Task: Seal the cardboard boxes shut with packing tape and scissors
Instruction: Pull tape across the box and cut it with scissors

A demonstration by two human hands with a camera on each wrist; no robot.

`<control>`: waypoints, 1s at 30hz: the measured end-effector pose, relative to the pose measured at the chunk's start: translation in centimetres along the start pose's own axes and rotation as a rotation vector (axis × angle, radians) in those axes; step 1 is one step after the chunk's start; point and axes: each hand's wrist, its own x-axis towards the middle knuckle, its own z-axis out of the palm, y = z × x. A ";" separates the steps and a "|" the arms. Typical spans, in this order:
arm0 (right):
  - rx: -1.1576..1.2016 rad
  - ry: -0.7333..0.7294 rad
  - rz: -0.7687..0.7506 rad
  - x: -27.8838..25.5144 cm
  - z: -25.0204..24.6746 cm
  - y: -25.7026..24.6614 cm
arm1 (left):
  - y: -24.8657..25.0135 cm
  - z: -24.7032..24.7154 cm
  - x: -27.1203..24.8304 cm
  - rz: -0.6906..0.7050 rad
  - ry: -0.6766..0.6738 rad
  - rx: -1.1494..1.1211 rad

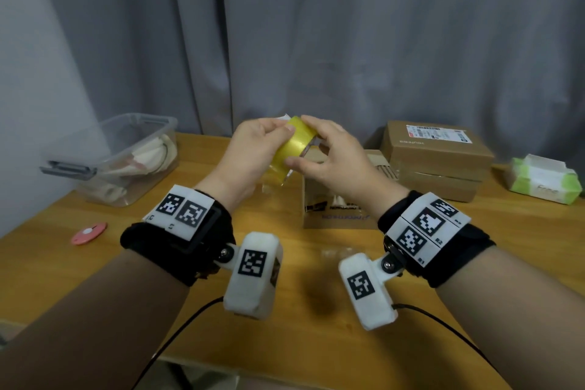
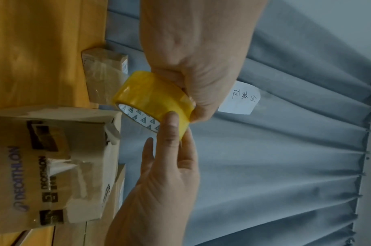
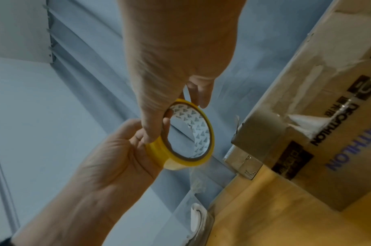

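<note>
A yellow roll of packing tape is held in the air above the table by both hands. My left hand grips its outer face with curled fingers. My right hand pinches the rim, one finger on the outside and one inside the core. A white paper slip with handwriting shows behind the left fingers. Below the hands stands a printed cardboard box with torn old tape. No scissors are in view.
Two flat cardboard boxes are stacked at the back right, with a green and white tissue pack beyond them. A clear plastic bin stands at the back left. A pink round disc lies on the wooden table. Grey curtains hang behind.
</note>
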 end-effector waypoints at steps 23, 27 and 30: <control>0.757 0.130 0.540 -4.4 2.0 -0.8 | -0.9 2.3 -3.1 0.043 0.069 -0.629; 0.296 0.242 0.311 -3.2 1.1 -0.9 | -2.7 1.1 -2.1 -0.012 0.274 -0.291; 0.259 0.122 0.279 -1.5 -0.7 -2.3 | -3.4 -0.5 -2.4 0.204 0.428 0.318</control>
